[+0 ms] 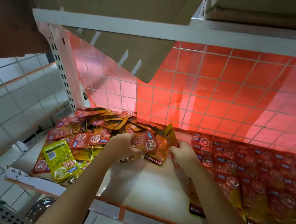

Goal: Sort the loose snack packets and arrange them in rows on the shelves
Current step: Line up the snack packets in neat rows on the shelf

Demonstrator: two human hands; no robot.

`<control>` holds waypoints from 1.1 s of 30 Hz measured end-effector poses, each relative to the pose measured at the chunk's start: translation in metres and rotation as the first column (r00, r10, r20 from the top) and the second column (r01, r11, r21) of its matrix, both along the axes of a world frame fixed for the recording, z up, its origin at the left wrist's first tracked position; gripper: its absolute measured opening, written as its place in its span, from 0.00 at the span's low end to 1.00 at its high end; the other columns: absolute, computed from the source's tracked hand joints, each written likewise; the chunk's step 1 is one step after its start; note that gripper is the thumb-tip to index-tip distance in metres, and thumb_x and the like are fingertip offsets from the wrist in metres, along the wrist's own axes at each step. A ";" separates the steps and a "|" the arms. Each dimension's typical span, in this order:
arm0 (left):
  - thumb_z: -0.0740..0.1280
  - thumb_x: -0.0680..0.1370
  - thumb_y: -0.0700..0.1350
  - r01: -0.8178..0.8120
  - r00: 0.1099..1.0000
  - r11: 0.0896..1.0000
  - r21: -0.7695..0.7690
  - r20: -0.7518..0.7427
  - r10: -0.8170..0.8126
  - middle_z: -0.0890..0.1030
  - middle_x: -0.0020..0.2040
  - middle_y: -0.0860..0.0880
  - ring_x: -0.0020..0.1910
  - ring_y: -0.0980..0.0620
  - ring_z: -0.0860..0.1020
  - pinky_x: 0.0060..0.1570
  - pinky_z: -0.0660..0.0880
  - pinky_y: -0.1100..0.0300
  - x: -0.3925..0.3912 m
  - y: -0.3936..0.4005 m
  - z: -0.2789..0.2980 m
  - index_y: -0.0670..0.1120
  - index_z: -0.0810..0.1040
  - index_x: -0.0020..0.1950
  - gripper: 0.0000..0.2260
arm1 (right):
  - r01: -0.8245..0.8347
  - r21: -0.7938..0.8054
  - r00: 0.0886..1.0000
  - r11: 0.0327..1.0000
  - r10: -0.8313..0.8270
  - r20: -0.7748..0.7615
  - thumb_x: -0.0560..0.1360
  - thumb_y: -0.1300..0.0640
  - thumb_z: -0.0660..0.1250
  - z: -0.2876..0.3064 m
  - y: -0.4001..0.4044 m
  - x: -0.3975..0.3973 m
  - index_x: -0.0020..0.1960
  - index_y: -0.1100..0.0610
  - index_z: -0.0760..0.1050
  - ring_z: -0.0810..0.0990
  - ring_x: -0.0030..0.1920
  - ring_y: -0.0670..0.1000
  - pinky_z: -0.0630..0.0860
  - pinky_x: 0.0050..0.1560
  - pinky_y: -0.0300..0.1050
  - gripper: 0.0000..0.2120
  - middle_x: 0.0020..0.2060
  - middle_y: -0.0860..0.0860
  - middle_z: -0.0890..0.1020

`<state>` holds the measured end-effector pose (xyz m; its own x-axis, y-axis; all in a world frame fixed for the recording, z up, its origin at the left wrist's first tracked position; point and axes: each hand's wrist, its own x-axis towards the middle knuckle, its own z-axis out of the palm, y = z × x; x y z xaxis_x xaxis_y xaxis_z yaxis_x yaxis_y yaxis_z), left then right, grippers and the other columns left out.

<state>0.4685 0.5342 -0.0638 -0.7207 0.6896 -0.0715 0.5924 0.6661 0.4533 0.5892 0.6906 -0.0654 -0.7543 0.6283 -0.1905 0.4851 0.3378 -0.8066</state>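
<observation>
A loose heap of red, orange and yellow snack packets [88, 132] lies at the left of the white shelf [144, 188]. Overlapping rows of red packets [259, 175] cover the shelf's right side. Over the middle, my left hand [122, 144] grips a small stack of red packets [150, 146] labelled KONCHEW. My right hand [183, 154] pinches a packet [172, 137] at the stack's right edge. A yellow packet [60, 158] lies face down at the front of the heap.
A white wire grid [211, 94] with red sheeting behind it backs the shelf. A cardboard flap [131, 57] hangs down from the shelf above. The front edge has an orange rail [148, 215]. White tiled wall [3, 104] stands to the left.
</observation>
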 end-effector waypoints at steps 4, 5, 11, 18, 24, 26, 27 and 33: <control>0.74 0.71 0.51 -0.130 0.944 0.956 0.264 0.327 0.038 0.81 0.38 0.49 0.36 0.51 0.79 0.39 0.76 0.59 0.012 -0.014 0.004 0.43 0.77 0.44 0.12 | -0.020 -0.043 0.998 0.999 0.017 -0.066 0.76 0.65 0.58 0.010 -0.005 0.016 0.39 0.59 0.71 0.70 0.29 0.49 0.66 0.25 0.35 0.08 0.32 0.55 0.73; 0.73 0.72 0.51 -0.202 0.903 0.925 0.323 0.426 0.049 0.79 0.36 0.48 0.33 0.52 0.78 0.37 0.73 0.60 0.017 -0.017 0.005 0.41 0.76 0.42 0.14 | -0.017 -0.074 0.997 0.997 0.012 -0.070 0.75 0.65 0.58 0.012 -0.007 0.018 0.39 0.58 0.71 0.70 0.30 0.49 0.66 0.26 0.35 0.08 0.33 0.55 0.73; 0.68 0.76 0.45 -0.523 0.615 0.707 0.476 0.785 -0.073 0.83 0.46 0.43 0.47 0.43 0.81 0.53 0.76 0.48 0.057 -0.028 0.000 0.42 0.80 0.52 0.09 | -0.091 -0.395 0.982 0.914 0.017 -0.188 0.75 0.66 0.57 0.017 -0.017 0.040 0.46 0.56 0.73 0.78 0.38 0.55 0.75 0.38 0.46 0.09 0.41 0.59 0.80; 0.65 0.77 0.40 -0.650 0.534 0.575 0.496 0.837 -0.119 0.84 0.49 0.45 0.48 0.45 0.82 0.50 0.78 0.49 0.079 -0.030 -0.006 0.46 0.80 0.52 0.06 | -0.166 -0.808 0.956 0.566 -0.107 -0.272 0.78 0.65 0.59 0.008 -0.013 0.050 0.62 0.61 0.70 0.82 0.43 0.55 0.81 0.42 0.52 0.13 0.47 0.60 0.81; 0.65 0.76 0.36 -0.644 0.534 0.574 0.506 0.834 -0.137 0.84 0.48 0.45 0.48 0.45 0.82 0.52 0.77 0.49 0.087 -0.031 -0.005 0.45 0.79 0.53 0.08 | -0.234 -0.837 0.950 0.495 -0.067 -0.305 0.74 0.76 0.55 0.006 -0.007 0.061 0.65 0.65 0.67 0.83 0.41 0.58 0.81 0.42 0.50 0.21 0.46 0.62 0.80; 0.65 0.76 0.35 -0.623 0.545 0.593 0.510 0.827 -0.138 0.84 0.50 0.44 0.49 0.44 0.82 0.52 0.77 0.49 0.090 -0.032 -0.006 0.45 0.79 0.55 0.10 | -0.236 -0.794 0.949 0.560 -0.044 -0.313 0.73 0.76 0.56 0.005 -0.005 0.064 0.65 0.66 0.67 0.82 0.43 0.56 0.80 0.41 0.47 0.21 0.46 0.61 0.80; 0.66 0.75 0.35 -0.617 0.552 0.597 0.512 0.823 -0.135 0.83 0.51 0.44 0.49 0.45 0.82 0.50 0.78 0.51 0.092 -0.032 -0.007 0.45 0.78 0.55 0.11 | -0.209 -0.790 0.949 0.577 -0.076 -0.307 0.73 0.76 0.58 0.004 -0.004 0.065 0.64 0.67 0.67 0.81 0.44 0.56 0.79 0.42 0.46 0.20 0.46 0.60 0.80; 0.66 0.74 0.34 -0.629 0.557 0.587 0.509 0.822 -0.117 0.83 0.52 0.44 0.52 0.43 0.82 0.45 0.78 0.54 0.097 -0.034 -0.010 0.45 0.77 0.59 0.14 | -0.143 -0.826 0.904 0.546 -0.267 -0.334 0.72 0.75 0.63 0.003 0.003 0.073 0.56 0.63 0.72 0.84 0.38 0.53 0.80 0.31 0.44 0.15 0.45 0.59 0.81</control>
